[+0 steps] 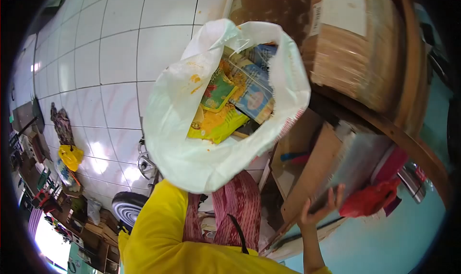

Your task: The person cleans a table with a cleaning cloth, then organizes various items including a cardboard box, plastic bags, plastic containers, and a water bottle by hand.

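Note:
A white woven sack (192,154) with a wide mouth fills the middle of the view, close to the camera. Inside lie printed packets, among them a yellow-green packet (218,124) and a blue-and-tan packet (254,98); orange smears mark the sack's inner wall. My left arm, in a yellow sleeve (165,214), reaches up to the sack's lower edge, and the sack hides that hand. At the lower right my right hand (319,210) has its fingers spread, beside a wooden board (312,170) and a greyish clear container (357,161). Nothing shows in it.
A taped cardboard box (357,48) stands on a wooden shelf at the upper right. Near my right hand are a red plastic bag (370,199) and a metal bottle (412,182). White tiles (117,57) cover the floor, with a yellow bag (70,157) at left.

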A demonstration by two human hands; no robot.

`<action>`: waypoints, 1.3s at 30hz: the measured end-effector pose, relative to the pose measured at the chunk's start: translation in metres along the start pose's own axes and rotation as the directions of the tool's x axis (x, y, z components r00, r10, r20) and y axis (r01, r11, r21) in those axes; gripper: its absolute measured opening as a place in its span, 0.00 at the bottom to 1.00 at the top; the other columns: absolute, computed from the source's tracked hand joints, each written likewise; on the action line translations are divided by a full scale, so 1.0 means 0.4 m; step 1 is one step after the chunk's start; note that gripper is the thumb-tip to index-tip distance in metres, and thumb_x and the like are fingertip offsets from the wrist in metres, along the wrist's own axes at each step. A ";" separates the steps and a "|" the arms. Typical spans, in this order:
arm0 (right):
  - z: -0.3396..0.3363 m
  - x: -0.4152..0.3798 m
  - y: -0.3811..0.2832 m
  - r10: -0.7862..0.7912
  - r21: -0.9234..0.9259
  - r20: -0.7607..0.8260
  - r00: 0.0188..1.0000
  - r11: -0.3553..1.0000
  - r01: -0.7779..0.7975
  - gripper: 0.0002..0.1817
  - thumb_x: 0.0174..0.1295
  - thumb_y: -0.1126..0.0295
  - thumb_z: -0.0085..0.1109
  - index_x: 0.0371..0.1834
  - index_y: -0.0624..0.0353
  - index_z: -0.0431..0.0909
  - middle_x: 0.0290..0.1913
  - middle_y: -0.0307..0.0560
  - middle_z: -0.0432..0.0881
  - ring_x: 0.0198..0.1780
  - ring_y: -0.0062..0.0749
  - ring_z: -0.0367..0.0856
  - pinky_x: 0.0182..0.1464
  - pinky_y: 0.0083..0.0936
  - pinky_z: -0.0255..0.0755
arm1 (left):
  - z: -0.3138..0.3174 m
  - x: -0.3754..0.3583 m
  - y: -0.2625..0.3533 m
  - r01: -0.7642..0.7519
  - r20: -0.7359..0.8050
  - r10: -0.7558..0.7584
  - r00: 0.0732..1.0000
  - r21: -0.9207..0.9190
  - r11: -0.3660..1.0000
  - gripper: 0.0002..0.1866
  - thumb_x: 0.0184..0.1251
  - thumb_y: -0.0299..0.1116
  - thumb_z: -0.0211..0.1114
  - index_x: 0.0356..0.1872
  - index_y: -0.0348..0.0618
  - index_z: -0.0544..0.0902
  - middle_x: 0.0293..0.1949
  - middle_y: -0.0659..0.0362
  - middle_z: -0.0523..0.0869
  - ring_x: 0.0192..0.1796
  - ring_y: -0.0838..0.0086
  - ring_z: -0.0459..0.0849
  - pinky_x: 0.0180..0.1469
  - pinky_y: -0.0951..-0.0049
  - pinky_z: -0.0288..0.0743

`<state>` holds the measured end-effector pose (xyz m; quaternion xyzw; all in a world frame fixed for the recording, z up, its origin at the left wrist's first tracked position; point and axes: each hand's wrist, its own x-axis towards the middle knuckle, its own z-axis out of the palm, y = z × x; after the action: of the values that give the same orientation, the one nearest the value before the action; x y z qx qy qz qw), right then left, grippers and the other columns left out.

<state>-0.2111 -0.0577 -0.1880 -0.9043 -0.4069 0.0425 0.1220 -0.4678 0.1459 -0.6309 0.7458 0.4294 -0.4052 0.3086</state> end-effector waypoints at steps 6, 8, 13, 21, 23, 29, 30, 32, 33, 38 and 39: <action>0.001 -0.010 0.013 -0.028 -0.078 0.030 0.999 0.996 0.030 0.32 0.58 0.61 0.52 0.63 0.66 0.56 0.70 0.67 0.51 0.71 0.58 0.50 0.70 0.51 0.42 | 0.089 0.185 0.008 0.028 -0.055 -0.032 0.998 -0.061 0.998 0.32 0.60 0.58 0.49 0.54 0.40 0.72 0.51 0.49 0.80 0.54 0.59 0.79 0.56 0.65 0.73; 0.013 -0.006 0.012 -0.037 -0.069 0.004 0.999 0.997 0.037 0.32 0.58 0.61 0.52 0.63 0.66 0.56 0.70 0.67 0.51 0.71 0.58 0.51 0.70 0.51 0.43 | 0.110 0.223 0.009 0.032 -0.062 -0.037 0.997 -0.078 0.996 0.33 0.61 0.59 0.48 0.56 0.40 0.70 0.52 0.49 0.79 0.55 0.60 0.79 0.57 0.65 0.73; 0.017 -0.005 0.012 -0.035 -0.075 -0.018 0.999 0.997 0.034 0.32 0.56 0.62 0.53 0.62 0.66 0.57 0.68 0.67 0.55 0.71 0.58 0.51 0.70 0.50 0.44 | 0.100 0.225 -0.015 0.034 -0.093 -0.059 0.994 -0.249 0.968 0.36 0.63 0.61 0.44 0.60 0.41 0.66 0.54 0.50 0.78 0.57 0.60 0.78 0.57 0.66 0.73; -0.031 0.098 -0.069 -0.035 -0.032 0.012 0.999 0.999 0.036 0.31 0.49 0.71 0.61 0.59 0.63 0.64 0.62 0.62 0.64 0.61 0.58 0.64 0.61 0.45 0.58 | -0.244 -0.206 -0.172 -0.030 -0.017 -0.134 0.991 -0.995 -0.095 0.40 0.67 0.65 0.38 0.67 0.42 0.60 0.58 0.51 0.75 0.59 0.62 0.76 0.58 0.68 0.73; -0.018 0.208 -0.164 -0.019 0.135 0.031 0.999 0.991 0.015 0.31 0.49 0.70 0.62 0.59 0.62 0.65 0.60 0.61 0.67 0.60 0.56 0.65 0.60 0.43 0.59 | -0.366 -0.335 -0.191 -0.055 -0.024 -0.082 0.996 -0.916 -0.398 0.41 0.67 0.66 0.36 0.69 0.43 0.58 0.59 0.51 0.75 0.60 0.62 0.75 0.58 0.68 0.73; 0.168 0.483 -0.316 0.302 -0.101 0.123 0.945 0.951 -0.291 0.35 0.52 0.61 0.62 0.65 0.55 0.62 0.55 0.65 0.73 0.56 0.58 0.71 0.52 0.48 0.67 | -0.745 -0.501 -0.083 -0.260 -0.202 0.168 0.965 -0.642 0.721 0.30 0.69 0.56 0.46 0.50 0.36 0.80 0.38 0.46 0.85 0.38 0.64 0.83 0.40 0.68 0.76; 0.185 0.507 -0.310 0.401 -0.101 0.255 0.880 0.916 -0.388 0.33 0.55 0.62 0.60 0.65 0.53 0.61 0.51 0.66 0.75 0.53 0.60 0.74 0.49 0.49 0.69 | -0.772 -0.501 -0.053 -0.290 -0.248 0.188 0.950 -0.487 0.824 0.29 0.69 0.53 0.47 0.46 0.34 0.80 0.34 0.46 0.84 0.35 0.65 0.83 0.38 0.68 0.76; 0.254 0.502 -0.257 0.386 -0.023 0.290 0.876 0.918 -0.397 0.23 0.59 0.64 0.55 0.59 0.54 0.66 0.42 0.66 0.78 0.45 0.61 0.78 0.43 0.51 0.71 | -0.791 -0.492 -0.017 -0.309 -0.313 0.258 0.914 -0.124 0.943 0.26 0.68 0.49 0.49 0.40 0.30 0.81 0.26 0.46 0.83 0.30 0.65 0.82 0.35 0.69 0.75; 0.263 0.508 -0.234 0.382 0.011 0.295 0.876 0.915 -0.403 0.19 0.61 0.65 0.53 0.56 0.54 0.69 0.38 0.67 0.80 0.41 0.61 0.79 0.40 0.51 0.71 | -0.786 -0.476 -0.040 -0.342 -0.432 0.163 0.887 -0.377 0.861 0.25 0.68 0.47 0.50 0.41 0.30 0.81 0.27 0.47 0.83 0.29 0.65 0.81 0.34 0.68 0.75; 0.194 0.455 -0.183 0.416 0.185 0.148 0.897 0.880 -0.438 0.08 0.65 0.68 0.45 0.34 0.60 0.72 0.29 0.66 0.79 0.36 0.63 0.78 0.35 0.52 0.69 | -0.827 -0.656 -0.122 -0.383 -0.430 -0.184 0.884 -0.891 0.242 0.21 0.66 0.37 0.55 0.52 0.31 0.76 0.40 0.56 0.82 0.33 0.71 0.79 0.31 0.67 0.75; 0.186 0.452 -0.185 0.414 0.173 0.177 0.893 0.880 -0.442 0.08 0.65 0.68 0.46 0.36 0.60 0.72 0.31 0.65 0.79 0.37 0.63 0.78 0.35 0.52 0.69 | -0.798 -0.651 -0.158 -0.347 -0.395 -0.238 0.887 -0.912 0.218 0.21 0.65 0.35 0.55 0.55 0.31 0.75 0.45 0.57 0.81 0.36 0.73 0.79 0.32 0.69 0.76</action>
<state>-0.1576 0.1384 -0.2370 -0.9490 -0.1972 0.1721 0.1758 -0.4947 0.3302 -0.2581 0.4733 0.6174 0.1526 0.6095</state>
